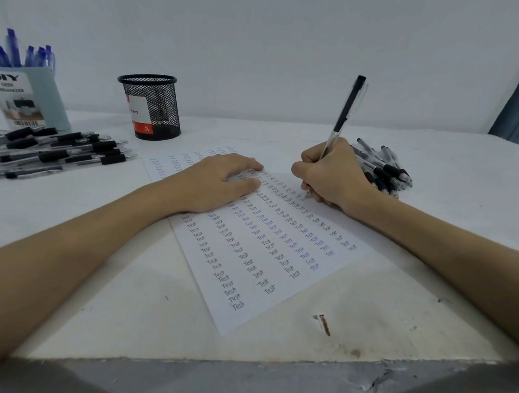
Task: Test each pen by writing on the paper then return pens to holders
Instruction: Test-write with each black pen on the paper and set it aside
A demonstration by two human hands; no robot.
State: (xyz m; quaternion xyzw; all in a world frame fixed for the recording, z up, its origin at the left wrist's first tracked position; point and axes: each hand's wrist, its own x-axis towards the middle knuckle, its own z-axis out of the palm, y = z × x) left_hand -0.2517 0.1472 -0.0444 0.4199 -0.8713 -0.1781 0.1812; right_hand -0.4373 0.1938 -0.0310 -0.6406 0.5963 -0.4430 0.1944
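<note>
Clear plastic barrel, black cap end up: pen pinched low near the tip by the right hand, fingers curled round it, nib on the paper at the far end of the rightmost column of "Test". Left hand flat on the sheet, fingers straight, pinning it. Judged light, stiff and smooth; best taken at the dark rubber grip, where slipping is least likely. Thin sheet, apt to slide or crease unless held down. More black pens heaped just behind the right hand, others laid at far left. Black mesh holder apparently without pens; pale blue holder filled with blue pens.
</note>
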